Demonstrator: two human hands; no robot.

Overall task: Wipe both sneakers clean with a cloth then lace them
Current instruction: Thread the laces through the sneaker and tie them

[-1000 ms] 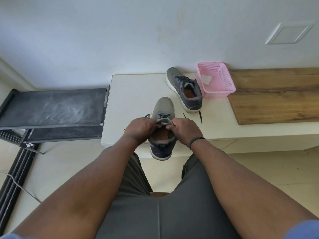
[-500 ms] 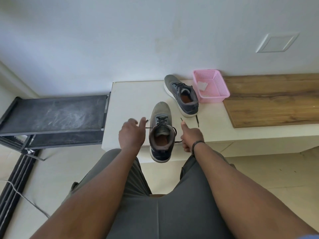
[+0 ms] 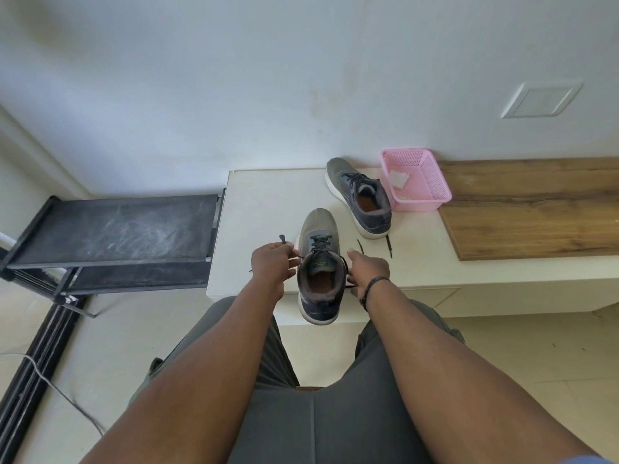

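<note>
A grey sneaker (image 3: pixel 319 229) lies on the white bench (image 3: pixel 261 195), toe to the wall, heel over the front edge. Its black lace runs out to both sides. My left hand (image 3: pixel 271 262) is left of the shoe, pinching the left lace end, whose tip sticks up above my fingers. My right hand (image 3: pixel 367 269) is right of the shoe, closed on the right lace end near the collar. A second grey sneaker (image 3: pixel 360 195) lies farther back, laced, with its lace ends trailing on the bench. A white cloth (image 3: pixel 398 179) sits in the pink basket (image 3: pixel 432 182).
A wooden board (image 3: pixel 536 209) covers the bench's right part. A black metal rack (image 3: pixel 110 229) stands to the left of the bench. A cable (image 3: pixel 50 380) runs across the tiled floor at the left. My legs fill the foreground.
My hands left the shoe's tongue and moved apart to either side, each drawing a lace end outward. The view tilted up slightly.
</note>
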